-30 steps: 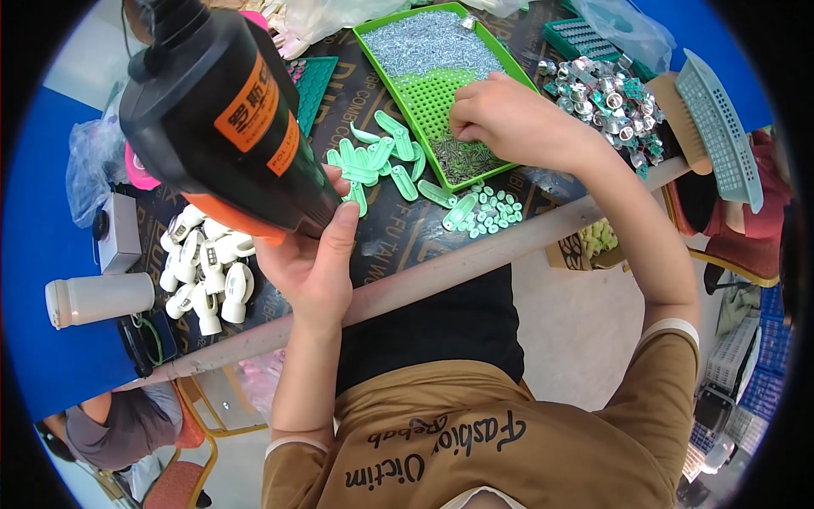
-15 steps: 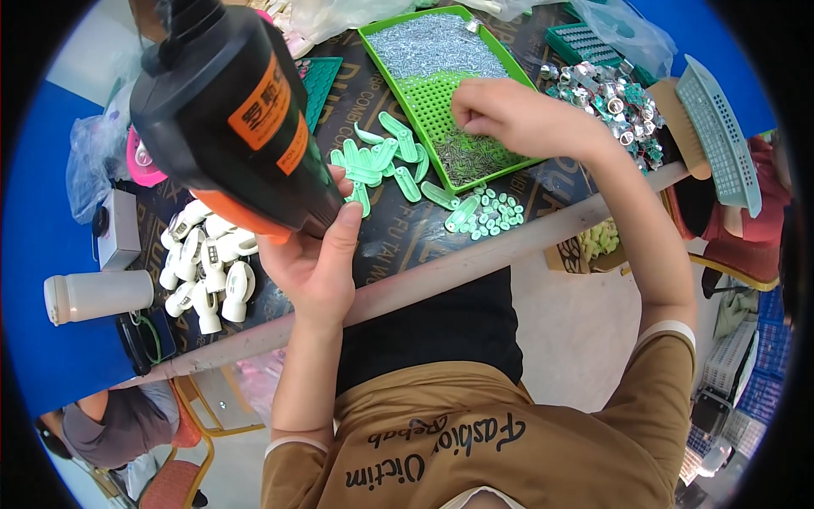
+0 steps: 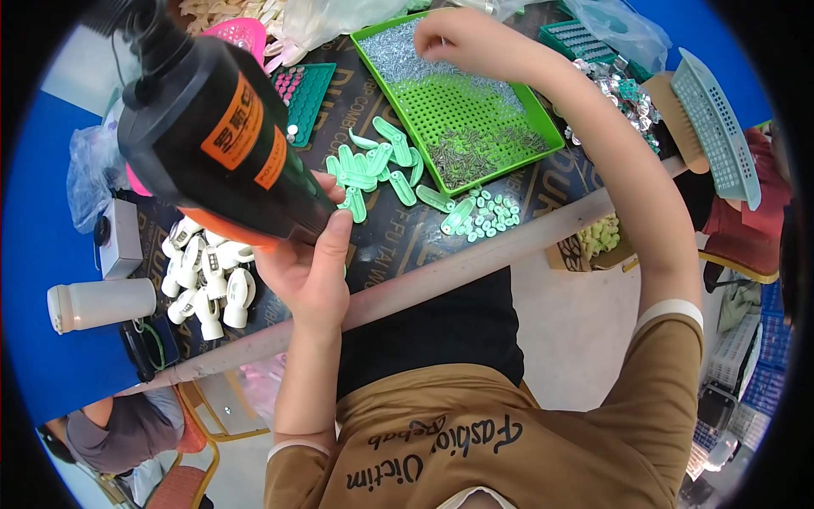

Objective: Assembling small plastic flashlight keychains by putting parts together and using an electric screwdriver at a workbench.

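R hand [image 3: 462, 41] over silver pcs [image 3: 392, 56] in grn tray [image 3: 441, 112].

Head-mounted fisheye: scene viewed steeply downward, close range; worktable [image 3: 377, 254] framed at far side, wearer's brown shirt [image 3: 509, 433] near.

Here's the right hand [image 3: 462, 39] over silvery pieces [image 3: 392, 56] near the far edge of the green tray [image 3: 428, 110], left hand [image 3: 305, 276] partly behind the black-and-orange tool [image 3: 225, 144]!

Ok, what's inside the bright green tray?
Small silvery pieces at the far end of the green tray, darker pieces at the near end, bare perforated floor between. What lies under the right hand and forearm is hidden.
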Motion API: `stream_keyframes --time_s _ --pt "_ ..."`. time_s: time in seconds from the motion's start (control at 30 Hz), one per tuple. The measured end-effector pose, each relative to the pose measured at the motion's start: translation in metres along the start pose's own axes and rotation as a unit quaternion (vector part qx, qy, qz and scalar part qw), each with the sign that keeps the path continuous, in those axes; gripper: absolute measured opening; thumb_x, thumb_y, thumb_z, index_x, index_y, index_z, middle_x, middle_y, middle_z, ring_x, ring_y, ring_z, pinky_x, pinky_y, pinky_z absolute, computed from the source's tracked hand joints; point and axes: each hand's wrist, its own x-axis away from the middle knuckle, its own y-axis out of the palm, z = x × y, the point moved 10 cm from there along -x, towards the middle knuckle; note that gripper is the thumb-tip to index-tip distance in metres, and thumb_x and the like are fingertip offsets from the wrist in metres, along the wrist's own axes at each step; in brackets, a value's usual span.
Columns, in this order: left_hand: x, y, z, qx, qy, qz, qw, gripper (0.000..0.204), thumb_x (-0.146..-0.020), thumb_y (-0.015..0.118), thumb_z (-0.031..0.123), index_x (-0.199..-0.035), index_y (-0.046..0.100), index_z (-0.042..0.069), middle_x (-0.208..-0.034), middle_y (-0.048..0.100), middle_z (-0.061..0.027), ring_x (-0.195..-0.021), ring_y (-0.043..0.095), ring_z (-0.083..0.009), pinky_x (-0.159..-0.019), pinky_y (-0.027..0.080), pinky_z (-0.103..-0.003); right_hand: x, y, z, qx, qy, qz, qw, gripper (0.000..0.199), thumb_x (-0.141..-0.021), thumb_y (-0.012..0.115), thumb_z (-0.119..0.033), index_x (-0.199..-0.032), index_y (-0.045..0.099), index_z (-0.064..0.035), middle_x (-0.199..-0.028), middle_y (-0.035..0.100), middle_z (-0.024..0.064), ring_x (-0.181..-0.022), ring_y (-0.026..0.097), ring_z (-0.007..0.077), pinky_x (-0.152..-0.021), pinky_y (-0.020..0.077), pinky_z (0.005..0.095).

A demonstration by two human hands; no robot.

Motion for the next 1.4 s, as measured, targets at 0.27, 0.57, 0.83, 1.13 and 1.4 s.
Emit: stream_keyframes --time_s 0.27,0.57,0.83,1.13,1.4 --pt "0.001 0.011 -0.004 -0.008 -0.010 -0.011 1.000 0.038 -0.081 0.068 -0.004 -0.116 0.052 -0.002 -0.109 0.060 -0.0113 -0.094 0.060 -0.0158 -0.083 0.049 -0.029 0.070 0.029 -0.079 -0.104 0.000 -0.097 0.990 0.017 -0.077 0.069 -0.004 -0.093 0.066 0.0001 -0.085 0.062 0.0126 -0.082 0.062 0.0302 -0.073 0.0483 0.0390" --pt "0.000 0.009 -0.003 0.014 0.005 0.003 1.000 0.045 -0.081 0.068 -0.004 -0.123 0.049 -0.002 -0.108 0.060 -0.0111 -0.093 0.060 -0.0167 -0.085 0.048 -0.030 0.080 0.013 -0.040 -0.180 0.102 -0.052 0.977 0.012 -0.079 0.067 0.000 -0.091 0.066 0.0016 -0.084 0.066 0.0096 -0.077 0.063 0.0187 -0.071 0.0503 0.0306" --pt "0.001 0.008 -0.005 0.016 -0.003 0.003 1.000 0.043 -0.081 0.068 -0.003 -0.121 0.050 -0.002 -0.108 0.060 -0.0111 -0.093 0.060 -0.0165 -0.085 0.049 -0.030 0.091 0.014 -0.044 -0.135 0.119 -0.097 0.979 0.011 -0.075 0.070 0.001 -0.085 0.066 0.0013 -0.079 0.064 0.0092 -0.074 0.062 0.0192 -0.068 0.0496 0.0299" --pt "-0.001 0.008 -0.003 0.001 0.007 0.001 1.000 0.038 -0.081 0.067 -0.003 -0.116 0.052 -0.002 -0.107 0.059 -0.0111 -0.092 0.060 -0.0159 -0.085 0.049 -0.029 0.083 0.015 -0.045 -0.125 0.066 -0.058 0.988 0.009 -0.076 0.068 -0.004 -0.081 0.063 0.0012 -0.071 0.062 0.0121 -0.068 0.062 0.0232 -0.064 0.0474 0.0345" --pt "0.000 0.010 -0.002 -0.003 0.010 -0.007 1.000 0.040 -0.081 0.068 -0.003 -0.117 0.051 -0.002 -0.107 0.059 -0.0115 -0.092 0.059 -0.0160 -0.085 0.048 -0.029 0.082 0.034 -0.060 -0.132 0.086 -0.134 0.978 0.008 -0.073 0.068 0.000 -0.079 0.062 0.0018 -0.068 0.061 0.0122 -0.067 0.061 0.0225 -0.062 0.0475 0.0334"
